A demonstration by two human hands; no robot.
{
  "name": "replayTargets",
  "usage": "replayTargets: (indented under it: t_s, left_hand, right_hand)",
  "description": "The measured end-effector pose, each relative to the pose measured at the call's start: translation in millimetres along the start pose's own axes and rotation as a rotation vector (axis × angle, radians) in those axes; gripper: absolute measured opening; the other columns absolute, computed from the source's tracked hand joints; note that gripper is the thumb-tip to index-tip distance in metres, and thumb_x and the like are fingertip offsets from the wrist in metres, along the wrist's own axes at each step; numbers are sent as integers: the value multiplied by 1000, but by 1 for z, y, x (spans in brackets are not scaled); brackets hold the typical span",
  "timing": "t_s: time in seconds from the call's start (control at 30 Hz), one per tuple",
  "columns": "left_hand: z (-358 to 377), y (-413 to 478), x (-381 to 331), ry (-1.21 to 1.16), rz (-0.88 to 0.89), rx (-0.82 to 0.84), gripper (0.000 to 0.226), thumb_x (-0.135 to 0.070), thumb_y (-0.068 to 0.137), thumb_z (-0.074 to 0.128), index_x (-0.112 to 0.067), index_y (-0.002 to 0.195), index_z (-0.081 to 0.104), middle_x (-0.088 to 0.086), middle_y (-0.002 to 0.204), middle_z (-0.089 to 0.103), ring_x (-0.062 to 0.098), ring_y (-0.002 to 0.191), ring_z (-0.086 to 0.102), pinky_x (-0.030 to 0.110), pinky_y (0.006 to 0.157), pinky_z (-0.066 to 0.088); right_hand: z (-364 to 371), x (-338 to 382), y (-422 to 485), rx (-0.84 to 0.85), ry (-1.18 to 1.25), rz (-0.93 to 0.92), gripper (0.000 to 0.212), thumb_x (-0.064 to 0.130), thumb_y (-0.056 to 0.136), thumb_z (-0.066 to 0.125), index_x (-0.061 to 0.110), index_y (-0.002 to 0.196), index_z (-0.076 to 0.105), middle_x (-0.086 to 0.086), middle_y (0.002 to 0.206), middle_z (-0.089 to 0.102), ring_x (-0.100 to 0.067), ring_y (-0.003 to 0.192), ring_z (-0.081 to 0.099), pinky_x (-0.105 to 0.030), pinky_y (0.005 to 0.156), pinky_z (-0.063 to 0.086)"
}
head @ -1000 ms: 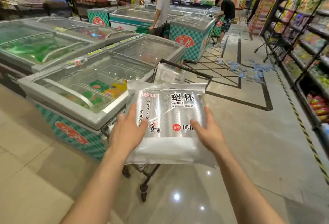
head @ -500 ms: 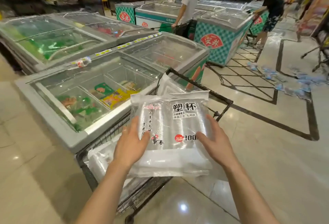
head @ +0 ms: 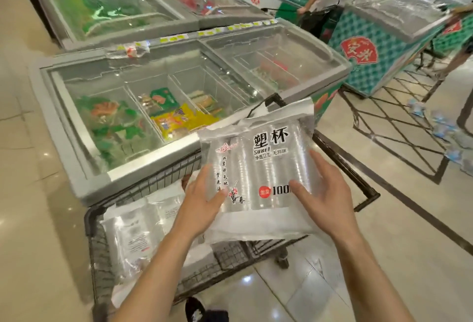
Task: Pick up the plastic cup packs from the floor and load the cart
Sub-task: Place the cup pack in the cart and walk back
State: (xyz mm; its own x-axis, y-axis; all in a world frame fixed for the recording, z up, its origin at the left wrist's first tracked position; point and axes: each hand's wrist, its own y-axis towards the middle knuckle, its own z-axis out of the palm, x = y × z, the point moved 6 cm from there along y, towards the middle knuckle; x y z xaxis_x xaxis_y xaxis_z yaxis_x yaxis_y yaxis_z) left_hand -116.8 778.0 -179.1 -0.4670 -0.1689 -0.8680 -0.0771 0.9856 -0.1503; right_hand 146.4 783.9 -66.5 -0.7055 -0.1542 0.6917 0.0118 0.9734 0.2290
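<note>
Head view:
- The left hand [head: 202, 204] held the cup pack [head: 258, 168] at its lower left edge, with the thumb on the printed face and the fingers seen through the clear film behind it.
- The right hand [head: 325, 199] held the same pack at its lower right edge, thumb on the face. How far the fingers wrapped behind could not be told.
- Both grips were therefore occupied by one pack, with neither hand free.
- The pack was held face up over the right half of the cart [head: 343, 163], above the basket and not resting in it.
- Loaded packs [head: 133, 234] lay flat in the left half of the cart.
- A chest freezer [head: 76, 142] stood against the far side of the cart.
- Bluish packets [head: 445, 129] lay on the floor [head: 409, 245] well beyond the cart's right side. Whether these were cup packs could not be told.
- Judged status: loading was partly complete. The held pack was lifted but not yet placed, and any items on the floor remained to be collected.
</note>
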Motion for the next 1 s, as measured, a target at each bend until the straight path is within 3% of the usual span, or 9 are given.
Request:
replayTargets:
  t_s: [0.07, 0.2, 0.3, 0.4, 0.5, 0.6, 0.83, 1.0]
  left_hand:
    - [5, 15, 10, -11, -43, 12, 77, -59, 90, 49, -43, 151, 5, -7, 160, 14, 23, 143, 28, 49, 114, 29]
    - [12, 51, 55, 22, -179, 26, 71, -44, 96, 50, -33, 154, 10, 6, 158, 22, 24, 139, 34, 38, 112, 28]
    - [20, 70, 105, 33, -330, 60, 70, -46, 95, 50, -29, 153, 14, 9, 156, 29, 27, 135, 41, 41, 111, 33]
    - [31, 78, 151, 56, -456, 53, 67, -48, 93, 49, -31, 151, 21, 10, 149, 40, 29, 128, 48, 45, 106, 40]
    - [38, 81, 181, 230, -542, 58, 67, -53, 90, 46, -37, 150, 21, 11, 152, 34, 33, 135, 37, 49, 106, 39]
    - [42, 80, 202, 378, -606, 62, 71, -53, 90, 48, -30, 152, 21, 10, 159, 19, 32, 144, 19, 48, 110, 32]
    - [52, 85, 240, 378, -711, 81, 72, -52, 91, 47, -28, 153, 19, 9, 161, 14, 32, 146, 12, 50, 113, 28]
    - [58, 89, 242, 363, -723, 63, 71, -48, 92, 48, -27, 152, 19, 9, 161, 11, 32, 146, 7, 50, 113, 26]
  right_hand:
    - [5, 6, 19, 16, -72, -52, 75, 40, 83, 72, 31, 148, 36, 4, 142, 45, -3, 129, 37, -23, 104, 28]
    - [33, 18, 71, 82, -271, -159, 73, 44, 84, 70, 31, 148, 36, -4, 139, 43, -4, 116, 40, -24, 92, 35]
    - [54, 21, 103, 127, -373, -212, 71, 43, 83, 71, 33, 145, 39, -8, 138, 43, -20, 111, 53, -32, 81, 46]
    - [79, 15, 128, 177, -456, -257, 71, 40, 80, 73, 34, 143, 39, -12, 139, 42, -33, 103, 59, -44, 80, 53]
    - [106, 1, 147, 213, -509, -286, 72, 37, 78, 75, 31, 142, 41, -18, 138, 43, -40, 105, 57, -50, 83, 52]
    - [135, -16, 158, 240, -564, -310, 73, 39, 76, 76, 31, 141, 44, -17, 136, 45, -40, 105, 56, -49, 82, 52]
    - [183, -82, 167, 377, -552, -163, 78, 39, 79, 73, 31, 147, 36, -19, 140, 41, -41, 118, 50, -48, 91, 48]
    - [180, -86, 171, 341, -652, -273, 75, 50, 76, 59, 21, 144, 44, -22, 127, 54, -42, 120, 45, -51, 88, 43]
